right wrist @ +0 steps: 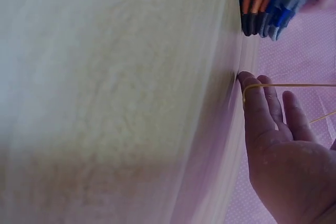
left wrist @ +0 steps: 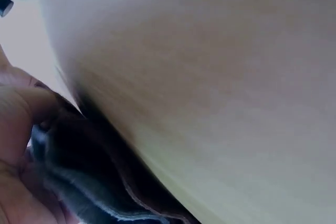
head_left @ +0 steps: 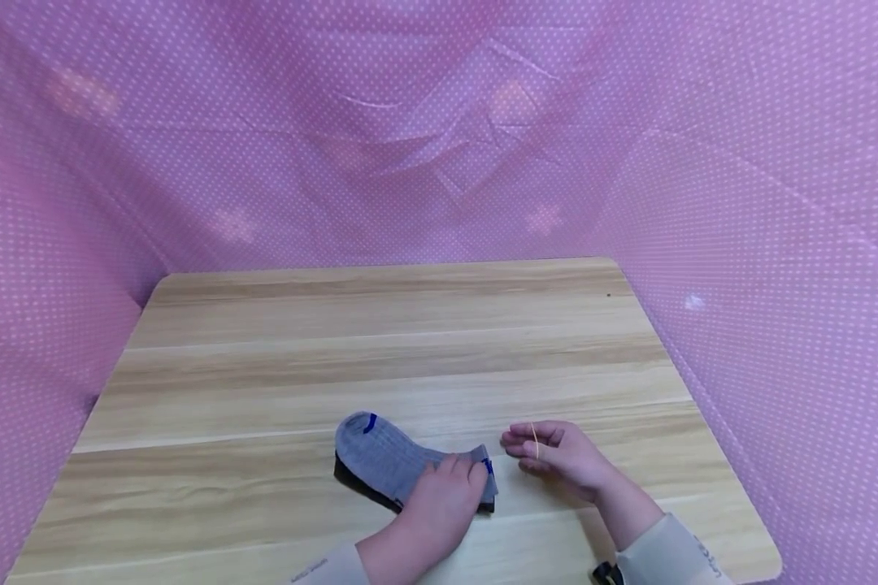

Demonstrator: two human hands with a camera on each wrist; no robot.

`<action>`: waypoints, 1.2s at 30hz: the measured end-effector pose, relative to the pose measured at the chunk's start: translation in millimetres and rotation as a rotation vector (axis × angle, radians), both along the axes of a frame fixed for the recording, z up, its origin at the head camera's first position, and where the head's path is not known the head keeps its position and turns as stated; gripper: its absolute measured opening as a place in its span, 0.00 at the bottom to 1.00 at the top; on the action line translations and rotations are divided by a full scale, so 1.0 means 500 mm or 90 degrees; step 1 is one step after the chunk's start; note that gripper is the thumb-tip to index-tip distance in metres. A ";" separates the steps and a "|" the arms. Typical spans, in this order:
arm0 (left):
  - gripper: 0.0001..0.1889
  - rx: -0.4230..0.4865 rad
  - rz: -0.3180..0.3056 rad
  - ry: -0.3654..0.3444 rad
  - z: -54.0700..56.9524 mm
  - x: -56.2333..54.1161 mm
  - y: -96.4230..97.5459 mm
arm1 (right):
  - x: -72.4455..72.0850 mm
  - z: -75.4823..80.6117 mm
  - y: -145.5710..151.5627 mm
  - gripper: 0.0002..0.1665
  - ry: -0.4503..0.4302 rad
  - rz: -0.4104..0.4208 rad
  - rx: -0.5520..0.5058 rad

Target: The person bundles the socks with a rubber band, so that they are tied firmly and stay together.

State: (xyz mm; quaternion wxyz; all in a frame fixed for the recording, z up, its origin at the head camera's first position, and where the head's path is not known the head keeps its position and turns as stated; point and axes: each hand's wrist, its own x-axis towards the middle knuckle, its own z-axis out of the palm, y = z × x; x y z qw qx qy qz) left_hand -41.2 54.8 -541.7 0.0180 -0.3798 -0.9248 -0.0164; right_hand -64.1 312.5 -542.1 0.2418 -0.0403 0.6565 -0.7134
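Observation:
A grey sock [head_left: 380,457] with blue marks lies on top of a dark sock [head_left: 362,485], toes to the left. My left hand [head_left: 442,504] holds the stack near the cuffs, its fingers over the top. Up close in the left wrist view, the layered cuffs [left wrist: 100,182] lie against that hand. To the right of the cuffs and apart from them is my right hand [head_left: 559,455], fingers extended. A thin yellow rubber band [right wrist: 294,85] loops round its fingers and stretches across to the thumb. In the right wrist view, the folded cuff edges [right wrist: 262,3] show orange and blue bands.
The socks lie on the front part of a wood-grain table [head_left: 322,366] with rounded corners. Pink dotted cloth [head_left: 439,162] hangs behind it and along both sides. Near the right sleeve is a small black object [head_left: 606,573].

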 end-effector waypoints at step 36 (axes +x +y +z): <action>0.16 0.396 0.232 -0.182 0.008 -0.009 -0.023 | 0.023 -0.014 -0.057 0.29 0.113 0.038 -0.009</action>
